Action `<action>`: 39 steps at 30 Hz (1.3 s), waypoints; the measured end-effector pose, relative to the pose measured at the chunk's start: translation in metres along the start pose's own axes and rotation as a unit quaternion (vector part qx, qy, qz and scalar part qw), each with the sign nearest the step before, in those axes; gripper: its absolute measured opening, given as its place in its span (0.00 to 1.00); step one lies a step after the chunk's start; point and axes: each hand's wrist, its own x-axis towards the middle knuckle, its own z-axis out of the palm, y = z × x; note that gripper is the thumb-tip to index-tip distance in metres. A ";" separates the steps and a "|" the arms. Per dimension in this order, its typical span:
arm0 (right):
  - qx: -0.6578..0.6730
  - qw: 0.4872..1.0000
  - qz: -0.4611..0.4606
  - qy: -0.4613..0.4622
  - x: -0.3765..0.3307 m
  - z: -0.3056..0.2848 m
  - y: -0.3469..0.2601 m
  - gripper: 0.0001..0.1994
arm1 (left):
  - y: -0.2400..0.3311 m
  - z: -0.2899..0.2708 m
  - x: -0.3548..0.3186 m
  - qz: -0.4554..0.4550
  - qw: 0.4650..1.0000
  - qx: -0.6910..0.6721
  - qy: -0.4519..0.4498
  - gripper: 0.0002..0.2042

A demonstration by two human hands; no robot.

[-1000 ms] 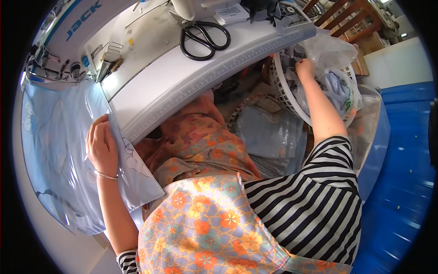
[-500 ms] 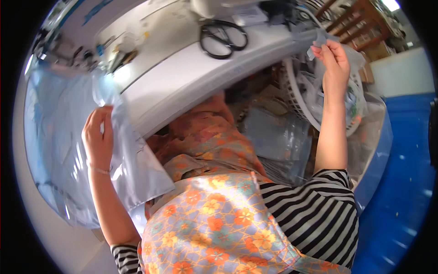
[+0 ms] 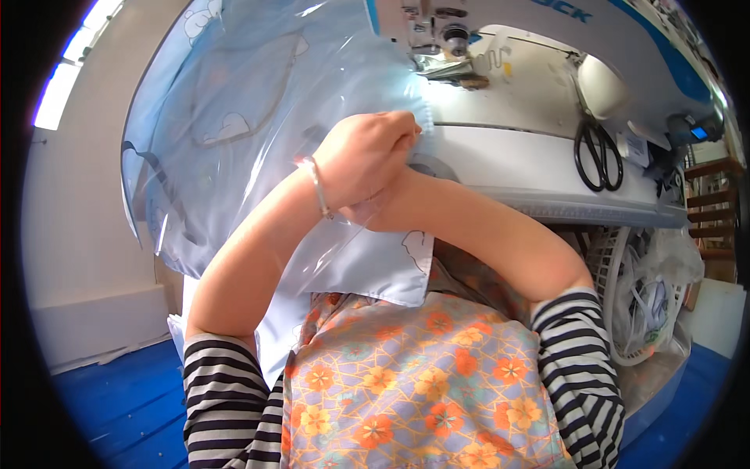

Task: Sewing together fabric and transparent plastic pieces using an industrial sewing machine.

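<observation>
A large light blue fabric piece [image 3: 258,94] with white printed figures lies under glossy clear plastic [image 3: 266,168], left of the sewing machine. My left hand [image 3: 367,152] is closed at the right edge of this plastic, its curled fingertips near the machine's needle area. My right forearm crosses in from the right and passes beneath my left wrist. Of my right hand [image 3: 367,209] only a part shows below the left one; its fingers are hidden. A pale fabric corner [image 3: 398,270] with a line-drawn figure hangs over my lap.
The sewing machine [image 3: 539,16] stands along the far side of the white table [image 3: 516,168]. Black-handled scissors [image 3: 598,156] lie on the table at right. A white basket [image 3: 613,266] with clear plastic scraps stands below the table's right end.
My view has swung left. My right hand has left the basket, where it held a plastic scrap, and crossed to the left, under my left hand.
</observation>
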 end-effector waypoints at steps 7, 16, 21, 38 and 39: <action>-0.063 0.979 0.189 0.035 -0.070 -0.076 0.000 0.17 | -0.028 0.009 -0.016 -0.030 0.963 -0.255 0.078 0.08; -0.180 0.970 0.149 -0.068 -0.015 -0.042 0.057 0.17 | -0.024 -0.002 0.003 0.021 0.952 -0.236 0.194 0.09; -0.226 0.973 -0.032 -0.045 0.007 -0.011 0.073 0.12 | -0.034 -0.010 0.028 0.091 0.981 -0.057 0.159 0.12; -0.053 0.983 0.051 -0.167 -0.017 -0.047 0.049 0.10 | -0.033 0.014 0.045 0.015 0.992 0.121 0.037 0.18; -0.022 0.970 0.128 -0.204 -0.027 -0.060 0.037 0.12 | -0.033 0.020 0.043 0.019 0.990 0.121 0.062 0.19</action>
